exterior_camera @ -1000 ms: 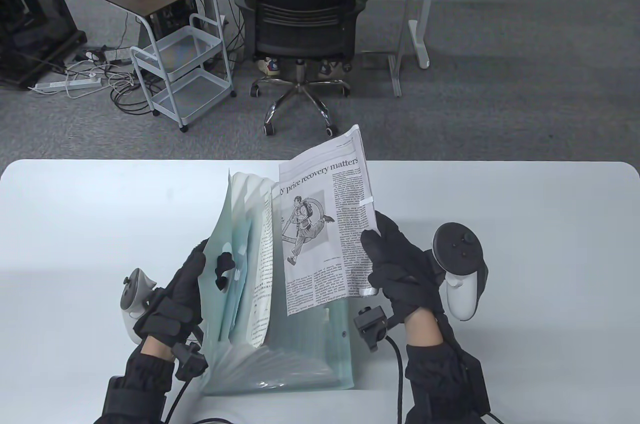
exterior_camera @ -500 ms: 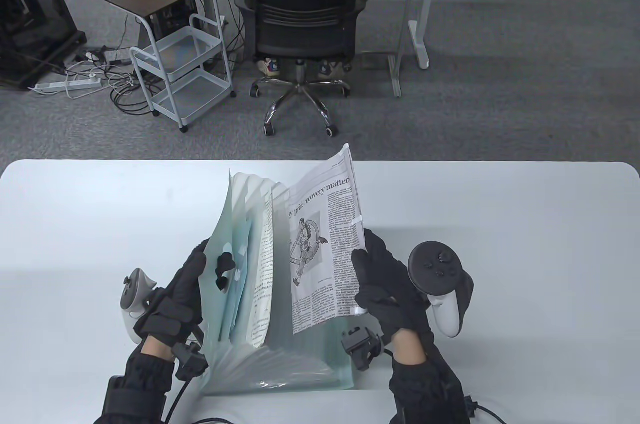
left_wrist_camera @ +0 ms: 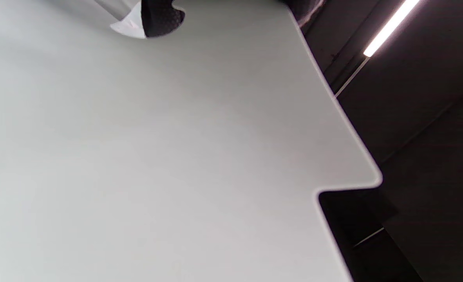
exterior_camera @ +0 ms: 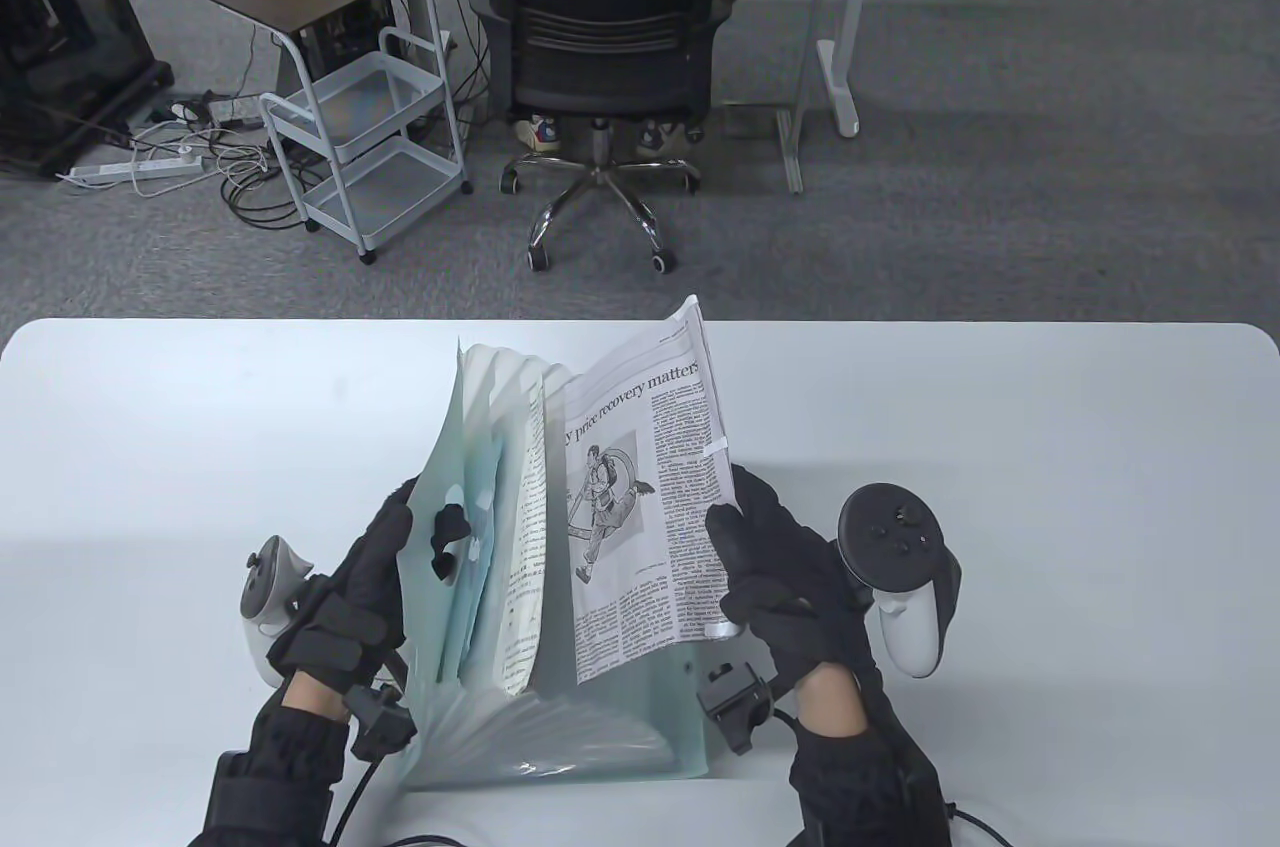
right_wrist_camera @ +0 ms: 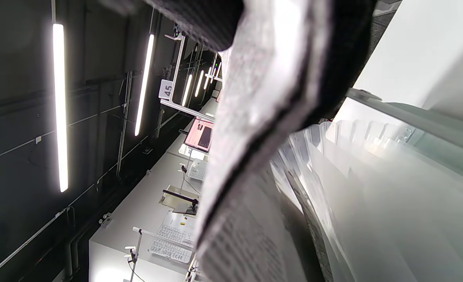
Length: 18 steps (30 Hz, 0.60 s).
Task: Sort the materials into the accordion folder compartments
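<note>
A translucent pale green accordion folder (exterior_camera: 470,487) stands fanned open at the table's middle, and a printed sheet (exterior_camera: 528,547) sits in one of its compartments. My left hand (exterior_camera: 415,527) grips the folder's left wall, its fingertips showing dark through the plastic. My right hand (exterior_camera: 738,542) pinches the right edge of a newspaper page (exterior_camera: 645,487) with a running-figure drawing. The page tilts up, its left edge down among the pleats to the right of the printed sheet. In the right wrist view the newspaper page (right_wrist_camera: 255,125) hangs from my gloved fingers (right_wrist_camera: 200,19) beside the folder pleats (right_wrist_camera: 372,176).
The white table (exterior_camera: 1000,487) carries only the folder; its far edge lies just behind it. A black office chair (exterior_camera: 610,27) and a white trolley (exterior_camera: 370,147) stand on the floor beyond. The left wrist view shows bare table (left_wrist_camera: 157,156) and one fingertip (left_wrist_camera: 161,15).
My right hand has moved left and down with the newspaper, tilting the page toward the folder. Its left edge now sits lower among the pleats. The left hand has not moved.
</note>
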### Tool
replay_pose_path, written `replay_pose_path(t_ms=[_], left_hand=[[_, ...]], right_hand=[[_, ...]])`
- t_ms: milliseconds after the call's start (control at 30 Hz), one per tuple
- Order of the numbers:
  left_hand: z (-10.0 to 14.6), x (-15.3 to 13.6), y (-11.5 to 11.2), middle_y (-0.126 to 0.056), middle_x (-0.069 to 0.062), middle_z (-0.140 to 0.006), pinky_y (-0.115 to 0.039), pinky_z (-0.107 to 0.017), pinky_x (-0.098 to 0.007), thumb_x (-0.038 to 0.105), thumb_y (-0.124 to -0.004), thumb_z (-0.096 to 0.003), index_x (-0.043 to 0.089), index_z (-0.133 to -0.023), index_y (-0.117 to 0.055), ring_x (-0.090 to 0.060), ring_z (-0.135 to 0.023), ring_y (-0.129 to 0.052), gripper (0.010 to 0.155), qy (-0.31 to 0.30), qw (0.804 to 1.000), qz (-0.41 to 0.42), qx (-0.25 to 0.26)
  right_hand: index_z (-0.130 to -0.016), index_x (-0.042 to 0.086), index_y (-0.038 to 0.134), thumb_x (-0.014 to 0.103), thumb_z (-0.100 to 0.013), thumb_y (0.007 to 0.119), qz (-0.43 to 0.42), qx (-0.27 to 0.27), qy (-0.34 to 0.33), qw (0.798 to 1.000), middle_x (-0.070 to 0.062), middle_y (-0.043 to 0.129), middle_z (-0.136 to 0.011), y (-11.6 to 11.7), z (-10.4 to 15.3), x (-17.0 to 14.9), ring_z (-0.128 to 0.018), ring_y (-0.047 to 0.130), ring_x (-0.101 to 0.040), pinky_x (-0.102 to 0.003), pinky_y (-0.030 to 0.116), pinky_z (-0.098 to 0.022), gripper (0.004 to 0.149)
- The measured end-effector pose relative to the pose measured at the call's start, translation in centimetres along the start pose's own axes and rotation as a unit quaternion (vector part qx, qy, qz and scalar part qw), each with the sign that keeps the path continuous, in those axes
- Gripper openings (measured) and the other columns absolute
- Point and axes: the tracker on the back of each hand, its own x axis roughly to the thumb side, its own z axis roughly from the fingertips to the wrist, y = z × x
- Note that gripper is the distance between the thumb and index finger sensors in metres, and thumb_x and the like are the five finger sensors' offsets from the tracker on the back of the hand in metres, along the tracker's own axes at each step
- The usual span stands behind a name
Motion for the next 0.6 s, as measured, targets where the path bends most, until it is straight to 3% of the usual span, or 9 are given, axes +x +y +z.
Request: replay_pose_path(t_ms=[600], left_hand=[[0.0, 0.0, -0.1, -0.053, -0.023, -0.115, -0.017, -0.072, -0.07, 0.046, -0.053, -0.0753, 0.006, -0.124, -0.023, -0.055, -0.116, -0.013, 0.07, 0.001, 1.0, 0.0, -0.001]], right_hand=[[-0.11, -0.009, 0.046, 0.01, -0.065, 0.057, -0.027, 0.019, 0.026, 0.999, -0.033, 0.076, -0.096, 1.3, -0.8, -1.1, -0.056, 0.107, -0.022, -0.033, 0.094, -0.039, 0.05]])
